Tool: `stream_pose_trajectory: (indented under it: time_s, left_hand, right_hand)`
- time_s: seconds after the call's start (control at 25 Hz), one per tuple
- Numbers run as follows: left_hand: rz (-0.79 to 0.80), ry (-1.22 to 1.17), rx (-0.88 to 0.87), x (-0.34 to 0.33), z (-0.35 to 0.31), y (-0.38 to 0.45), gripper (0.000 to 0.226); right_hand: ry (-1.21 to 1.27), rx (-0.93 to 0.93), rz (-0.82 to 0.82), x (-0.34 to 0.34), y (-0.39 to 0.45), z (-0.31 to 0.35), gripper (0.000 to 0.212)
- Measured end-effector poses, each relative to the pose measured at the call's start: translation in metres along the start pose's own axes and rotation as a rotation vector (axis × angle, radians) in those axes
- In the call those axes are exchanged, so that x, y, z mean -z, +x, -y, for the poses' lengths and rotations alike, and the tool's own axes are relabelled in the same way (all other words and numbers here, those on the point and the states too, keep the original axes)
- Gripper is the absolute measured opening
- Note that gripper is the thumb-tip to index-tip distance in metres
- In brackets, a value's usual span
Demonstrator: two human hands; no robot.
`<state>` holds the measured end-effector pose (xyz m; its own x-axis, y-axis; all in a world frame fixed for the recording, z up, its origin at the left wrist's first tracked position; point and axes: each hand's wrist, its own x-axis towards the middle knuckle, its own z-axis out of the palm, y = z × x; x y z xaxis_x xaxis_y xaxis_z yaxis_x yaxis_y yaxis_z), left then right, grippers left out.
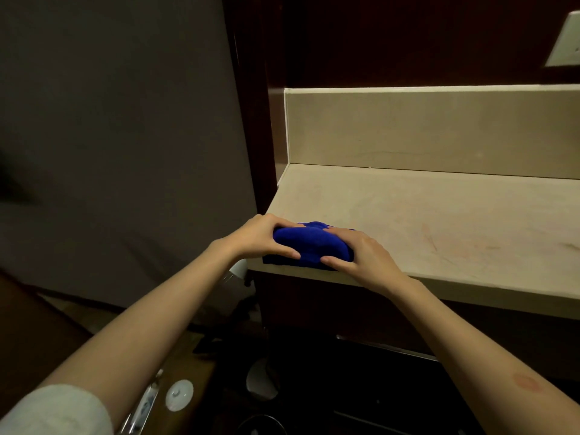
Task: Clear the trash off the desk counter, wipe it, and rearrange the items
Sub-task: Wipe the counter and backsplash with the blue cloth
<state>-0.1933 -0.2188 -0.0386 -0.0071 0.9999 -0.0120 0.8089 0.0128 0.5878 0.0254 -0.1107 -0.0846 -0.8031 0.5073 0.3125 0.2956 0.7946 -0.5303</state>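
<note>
A bunched blue cloth [310, 241] lies on the front left corner of the beige stone counter [439, 215]. My left hand [260, 235] grips the cloth's left side, thumb in front and fingers curled over the top. My right hand [357, 252] grips its right side the same way. Both forearms reach in from the bottom of the view. The visible counter surface carries faint reddish marks and nothing else.
A beige backsplash [433, 130] rises behind the counter, with dark wood panelling above and a pale plate [565, 42] at top right. A grey wall [119, 136] stands to the left. Below left, a round white lid [179, 394] lies on a wooden surface.
</note>
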Motion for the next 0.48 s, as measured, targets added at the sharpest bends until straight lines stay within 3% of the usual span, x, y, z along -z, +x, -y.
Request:
stream_pose_trajectory:
  time_s: [0.48]
  left_hand:
    - [0.042,-0.004,0.048,0.031,0.030,0.080,0.044]
  right_hand:
    - [0.099,-0.005,-0.010,0.005,0.065,-0.032,0.038]
